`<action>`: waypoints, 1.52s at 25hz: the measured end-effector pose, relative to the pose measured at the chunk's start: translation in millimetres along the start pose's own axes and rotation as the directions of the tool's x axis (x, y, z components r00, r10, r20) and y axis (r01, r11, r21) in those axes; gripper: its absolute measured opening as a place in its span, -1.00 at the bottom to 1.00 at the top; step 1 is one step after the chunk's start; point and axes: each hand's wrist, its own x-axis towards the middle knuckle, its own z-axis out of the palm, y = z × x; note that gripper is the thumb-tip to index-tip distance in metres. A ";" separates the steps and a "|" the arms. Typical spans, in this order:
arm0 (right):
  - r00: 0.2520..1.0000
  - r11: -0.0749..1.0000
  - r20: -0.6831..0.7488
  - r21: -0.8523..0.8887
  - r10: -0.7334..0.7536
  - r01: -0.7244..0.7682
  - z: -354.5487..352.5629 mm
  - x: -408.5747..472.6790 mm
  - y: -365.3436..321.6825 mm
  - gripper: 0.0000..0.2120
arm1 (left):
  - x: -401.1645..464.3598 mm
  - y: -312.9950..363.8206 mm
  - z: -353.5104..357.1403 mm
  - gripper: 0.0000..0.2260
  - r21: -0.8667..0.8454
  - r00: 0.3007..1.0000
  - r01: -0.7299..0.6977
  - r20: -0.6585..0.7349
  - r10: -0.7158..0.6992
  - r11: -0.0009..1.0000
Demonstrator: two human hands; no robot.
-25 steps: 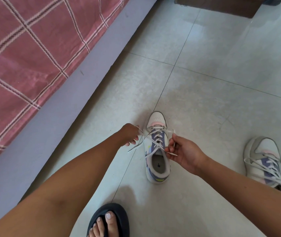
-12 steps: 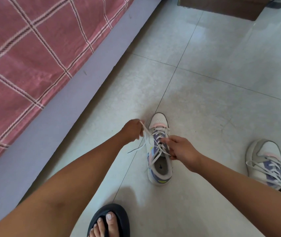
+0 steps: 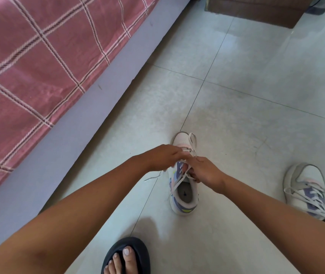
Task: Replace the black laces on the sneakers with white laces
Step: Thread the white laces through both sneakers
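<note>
Sneakers sit on the pale tiled floor point(image 3: 236, 119): the one I am lacing point(image 3: 184, 194) stands upright between my forearms, toe pointing away from me, just right of a grout line, and the second sneaker point(image 3: 304, 188) lies well apart near the floor's right edge, its white laces loose. My left hand point(image 3: 163, 157) is over the tongue with fingers curled narrow, pinching the white lace point(image 3: 192, 142), which loops up over the toe. My right hand point(image 3: 207, 172) is closed on the same lace at the upper eyelets. One free end trails onto the tile to the left. My foot in a black slipper point(image 3: 126, 256) rests at the near edge.
</note>
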 end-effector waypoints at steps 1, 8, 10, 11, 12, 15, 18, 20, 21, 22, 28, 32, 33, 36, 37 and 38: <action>0.998 0.990 0.003 0.128 0.061 -0.061 -1.8 1.1 1.7 -0.57 | -3.1 -7.0 -2.9 -0.70 0.076 0.999 -0.006 -0.042 0.009 0.997; 0.947 0.770 0.220 0.552 0.234 -0.318 -18.2 -2.9 3.4 -0.86 | -36.4 -29.6 -24.1 -0.79 -0.020 0.819 0.180 0.557 -0.139 0.983; 0.948 0.773 0.197 0.550 0.248 -0.316 -16.9 -2.8 2.7 -0.81 | -35.8 -23.8 -15.3 -0.81 0.105 0.713 0.143 0.679 -0.176 0.984; 0.956 0.798 0.169 0.525 0.242 -0.295 -15.8 -3.2 2.9 -0.79 | -32.7 -21.4 -11.5 -0.82 0.124 0.709 0.141 0.680 -0.187 0.982; 0.967 0.842 0.130 0.476 0.219 -0.254 -14.8 -4.2 3.4 -0.76 | -27.2 -19.8 -7.9 -0.82 0.116 0.769 0.143 0.612 -0.184 0.983; 0.999 0.975 -0.013 0.217 0.053 -0.049 -10.7 -9.7 5.0 -0.73 | -1.0 -10.6 0.6 -0.84 -0.117 0.999 0.047 0.015 -0.045 0.992; 0.978 0.995 -0.182 -0.014 -0.101 0.100 -1.2 -13.3 5.5 -0.70 | 12.9 3.6 10.4 -0.80 -0.342 0.999 -0.033 -0.025 0.026 0.939; 0.948 0.977 -0.254 -0.139 -0.193 0.162 3.9 -11.7 5.3 -0.69 | 19.1 0.9 19.2 -0.82 -0.235 0.997 -0.059 0.025 0.067 0.970; 0.931 0.971 -0.292 -0.161 -0.219 0.178 6.4 -8.8 7.3 -0.70 | 21.4 -2.0 21.2 -0.83 -0.195 0.996 -0.076 0.028 0.083 0.978; 0.916 0.975 -0.340 -0.133 -0.214 0.179 8.5 -5.6 10.3 -0.74 | 22.5 -4.1 21.4 -0.83 -0.191 0.996 -0.080 0.030 0.087 0.978; 0.871 0.977 -0.468 0.072 -0.146 0.203 13.7 1.2 29.1 -0.81 | 21.3 -10.5 19.5 -0.83 -0.385 0.995 0.013 0.096 0.026 0.923; 0.900 0.982 -0.421 0.095 -0.109 0.164 4.5 -0.6 33.8 -0.82 | 18.2 -17.8 21.4 -0.93 -0.272 0.997 0.028 0.082 -0.006 0.962; 0.910 0.984 -0.398 0.081 -0.114 0.158 1.5 -1.8 34.3 -0.84 | 18.4 -19.8 22.6 -0.91 -0.170 0.998 -0.015 0.051 0.024 0.985; 0.939 0.990 -0.315 -0.014 -0.137 0.139 -8.7 -9.6 38.6 -0.82 | 14.2 -27.5 16.5 -0.91 0.317 0.984 -0.087 -0.118 0.131 0.944; 0.948 0.990 -0.286 -0.058 -0.140 0.129 -11.3 -12.9 40.9 -0.80 | 12.4 -31.1 14.3 -0.90 0.504 0.974 -0.059 -0.160 0.160 0.862; 0.955 0.990 -0.263 -0.083 -0.136 0.118 -13.2 -15.6 43.1 -0.79 | 11.1 -33.4 15.4 -0.88 0.624 0.964 -0.016 -0.198 0.178 0.781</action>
